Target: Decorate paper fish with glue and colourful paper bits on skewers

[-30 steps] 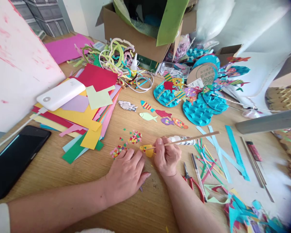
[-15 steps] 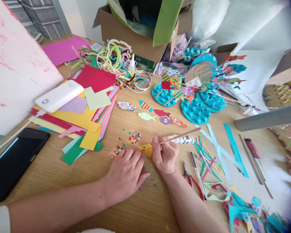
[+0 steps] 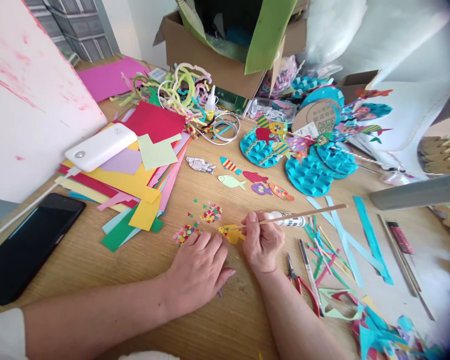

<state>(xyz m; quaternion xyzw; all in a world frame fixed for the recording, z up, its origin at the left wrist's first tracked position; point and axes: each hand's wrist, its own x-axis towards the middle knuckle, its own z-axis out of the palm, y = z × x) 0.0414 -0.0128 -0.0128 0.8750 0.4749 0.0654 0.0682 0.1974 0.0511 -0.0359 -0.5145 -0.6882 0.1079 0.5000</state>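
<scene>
Fish (image 3: 231, 237) of yellow paper lies on the table (image 3: 195, 337) between the two hands, its head end towards the left. The right hand (image 3: 264, 242) pinches the stick (image 3: 315, 212) like a pencil, and the tip comes down over the fish's body; whether it touches, I cannot tell. Half a second ago the stick stood steeper; now it lies lower, its rear end reaching further right, so the work seems centred on the body rather than the head. The left hand (image 3: 200, 272) rests palm down just beside the fish, fingers loosely together, thumb apart; what the fingertips may press is hidden. Just beyond those fingers sit dots (image 3: 183, 234) and chips (image 3: 212, 213), looking unchanged. Behind the right hand a bottle (image 3: 298, 220) lies on its side. Further back are six cut fish (image 3: 231, 182); to the right, pliers (image 3: 293, 274), a pen (image 3: 309, 272) and strips (image 3: 371, 240); to the left, sheets (image 3: 135, 181) under a power bank (image 3: 101, 146), and a phone (image 3: 33, 245)
</scene>
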